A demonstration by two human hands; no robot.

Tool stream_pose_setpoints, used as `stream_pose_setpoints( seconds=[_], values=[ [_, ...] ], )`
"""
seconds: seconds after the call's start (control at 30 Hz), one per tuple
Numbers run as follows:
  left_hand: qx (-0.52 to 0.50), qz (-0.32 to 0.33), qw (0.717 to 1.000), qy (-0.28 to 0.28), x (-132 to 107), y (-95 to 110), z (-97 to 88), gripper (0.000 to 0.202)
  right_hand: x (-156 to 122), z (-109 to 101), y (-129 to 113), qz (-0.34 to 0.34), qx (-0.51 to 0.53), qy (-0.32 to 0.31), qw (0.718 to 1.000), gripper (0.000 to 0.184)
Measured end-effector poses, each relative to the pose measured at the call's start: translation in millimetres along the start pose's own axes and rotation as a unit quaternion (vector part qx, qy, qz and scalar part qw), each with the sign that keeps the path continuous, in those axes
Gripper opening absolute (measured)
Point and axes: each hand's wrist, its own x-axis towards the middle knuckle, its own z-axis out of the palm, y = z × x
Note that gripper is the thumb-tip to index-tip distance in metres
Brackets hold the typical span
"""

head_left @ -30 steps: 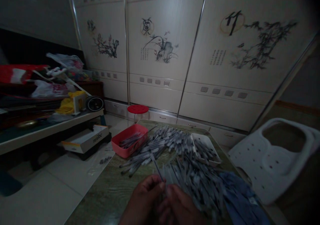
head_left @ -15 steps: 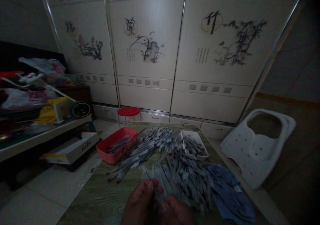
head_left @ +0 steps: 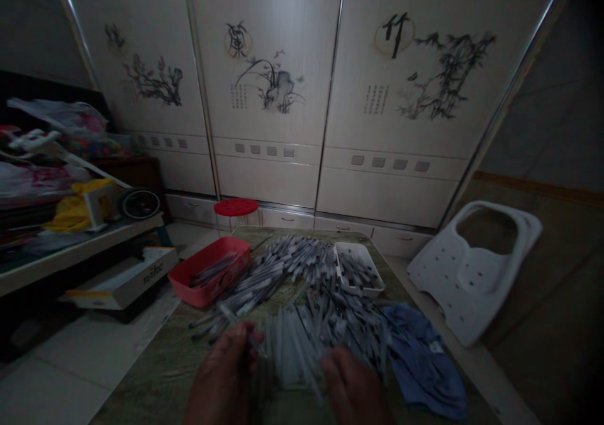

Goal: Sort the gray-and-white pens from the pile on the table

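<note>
Low in the head view, my left hand (head_left: 224, 368) is closed around a slim pen (head_left: 255, 342), which slants up and left past the fingers. To its right, my right hand (head_left: 352, 384) is curled with thumb and finger together, blurred; what it pinches, if anything, I cannot make out. Between and beyond the hands lie clear plastic sleeves (head_left: 287, 346) in a loose row. A large heap of pens (head_left: 297, 255) with translucent barrels and dark ends spreads across the wood-patterned table (head_left: 155, 374).
A red plastic basket (head_left: 207, 293) with several pens stands at the left; a white tray (head_left: 377, 291) with pens stands at the right. Blue cloth (head_left: 425, 362) lies on the right edge. Beyond are a red stool (head_left: 236, 207), a white plastic seat (head_left: 476, 274) and a cluttered bench (head_left: 80, 249).
My hands were close together over one pen and have moved apart, the left one going left with a pen in it. The right has shifted slightly right. The camera view has shifted a little.
</note>
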Motion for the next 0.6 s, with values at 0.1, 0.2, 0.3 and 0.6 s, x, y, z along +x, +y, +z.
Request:
stream_pose_setpoints(
  seconds=[0.1, 0.2, 0.3, 0.6],
  values=[
    [0.01, -0.028, 0.999, -0.041, -7.8, -10.5, 5.3, 0.01, 16.0, -34.2, 1.9, 0.023, 0.039, 0.092, 0.995, 0.054],
    [0.031, -0.028, 0.999, -0.029, -9.1, -16.8, 9.2, 0.016, 25.1, -50.7, 8.3, 0.029, 0.106, 0.098, 0.989, 0.07],
    [0.097, -0.003, 0.994, -0.052, -6.3, -17.5, 8.2, 0.028, 22.7, -51.5, 12.6, 0.048, 0.162, 0.114, 0.979, 0.066],
    [0.502, 0.374, 0.753, -0.206, -5.1, -27.3, 1.8, 0.029, 7.5, -33.5, -15.5, 0.103, 0.389, -0.039, 0.915, 0.071]
  ],
)
